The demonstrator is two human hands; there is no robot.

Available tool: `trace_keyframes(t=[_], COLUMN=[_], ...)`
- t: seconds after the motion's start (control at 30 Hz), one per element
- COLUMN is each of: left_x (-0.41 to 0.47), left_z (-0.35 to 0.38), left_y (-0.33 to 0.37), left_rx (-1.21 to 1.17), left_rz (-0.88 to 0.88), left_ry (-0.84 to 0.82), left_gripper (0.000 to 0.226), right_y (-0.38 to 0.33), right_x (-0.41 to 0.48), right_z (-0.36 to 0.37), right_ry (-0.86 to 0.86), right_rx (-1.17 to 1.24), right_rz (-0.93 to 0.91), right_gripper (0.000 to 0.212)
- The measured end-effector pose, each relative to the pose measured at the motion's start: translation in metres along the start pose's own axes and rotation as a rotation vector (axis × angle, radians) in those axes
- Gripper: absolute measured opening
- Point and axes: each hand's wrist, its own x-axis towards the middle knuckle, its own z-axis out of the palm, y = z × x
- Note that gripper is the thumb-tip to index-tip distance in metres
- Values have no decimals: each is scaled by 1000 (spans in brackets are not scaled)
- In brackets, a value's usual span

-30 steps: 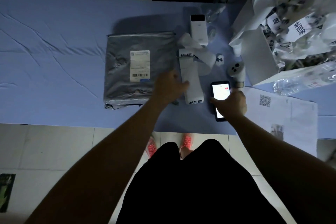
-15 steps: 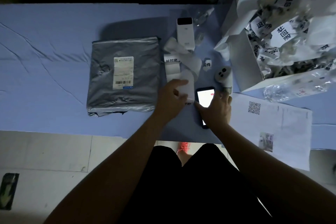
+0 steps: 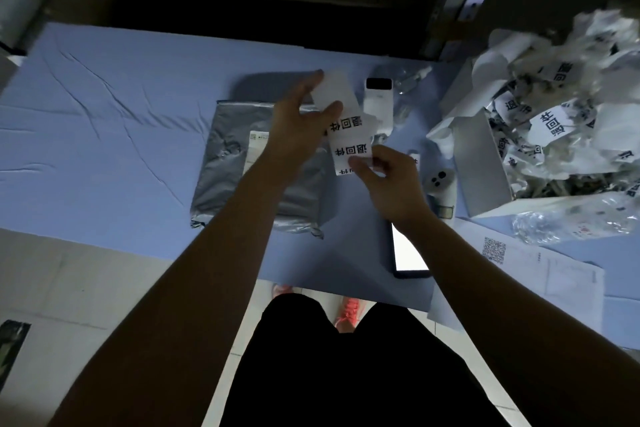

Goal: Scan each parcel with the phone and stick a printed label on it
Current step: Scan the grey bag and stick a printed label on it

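Observation:
A grey plastic parcel [image 3: 228,163] with a white shipping label lies on the blue table [image 3: 104,135]. Above its right edge, both hands hold up a strip of printed labels [image 3: 349,128] with black characters. My left hand [image 3: 298,125] grips the strip's upper part between thumb and fingers. My right hand [image 3: 388,177] pinches its lower end. The phone [image 3: 408,253] lies on the table near the front edge, screen lit, partly under my right forearm.
A white label printer [image 3: 379,100] stands behind the strip. A small white device [image 3: 440,184] sits to the right, next to an open white box [image 3: 481,156] heaped with used label backing. A plastic bottle [image 3: 568,222] and printed sheets [image 3: 540,267] lie at right.
My right hand has let go of the phone, which now lies on the table. Both hands have lifted the label strip off the table and hold it over the parcel's right edge.

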Motion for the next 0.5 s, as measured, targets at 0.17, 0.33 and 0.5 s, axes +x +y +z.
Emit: trace_keyframes(t=[0.17,0.33,0.5], left_x=[-8,-10,-6], left_z=[-15,-17,-26], left_y=[-8,-17,-15], left_rx=[699,596,440], left_rz=[305,343,309], left_ry=[-88,-264,-316], left_gripper=[58,35,21], right_y=[-18,-24,-22], right_x=[13,16,15], right_z=[6,9,8], right_ry=[32,-117,-154], right_rx=[28,-27,-85], right_rz=[-53,-166,-135], right_gripper=[4,29,35])
